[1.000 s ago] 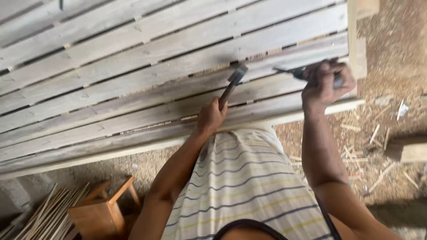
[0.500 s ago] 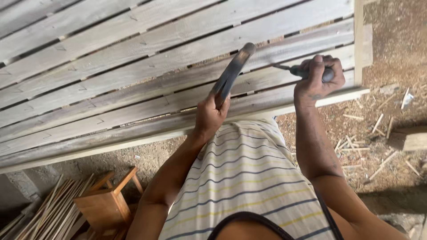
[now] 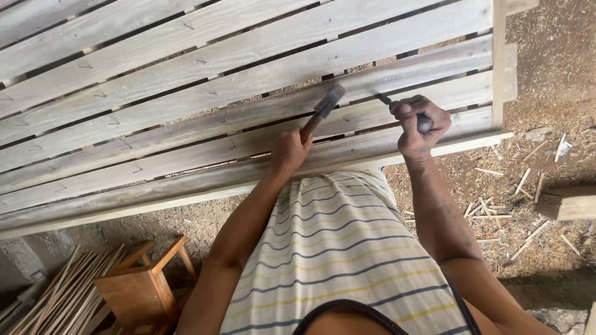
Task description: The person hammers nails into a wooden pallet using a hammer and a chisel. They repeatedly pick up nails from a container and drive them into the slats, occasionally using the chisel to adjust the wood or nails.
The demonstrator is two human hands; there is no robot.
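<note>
left hand [image 3: 289, 151] wrapped tight around the wooden handle of a hammer [image 3: 322, 110], knuckles near the front edge of the slatted surface [image 3: 186, 80]. hammer shaft slanting up and to the right from the fist, dark head raised just above the boards, blurred — exact face of the head hard to read. right hand [image 3: 419, 127] clenched shut on a thin dark metal tool [image 3: 388, 101], probably a chisel or punch, only its short tip and a bit of grey shank showing past the fingers. tool's long axis running up and to the left, tip touching or nearly touching a gap between two slats close to the right end of the surface.

key relation: hammer head lying to the left of the tool's tip, near it but apart, with the two long axes leaning toward each other like an open wedge. left hand farther from the tip than the right, which sits almost on it. butt end of the tool buried in the right fist, so unclear where a blow could land.

beyond the right edge, bare ground with wood splinters [image 3: 496, 205] and a block of timber [image 3: 568, 203] cut off by the frame. below the front edge, a small wooden stool [image 3: 133, 288] and a bundle of thin sticks [image 3: 56, 298], partly out of view — striped shirt [image 3: 347, 248] covering the rest.
</note>
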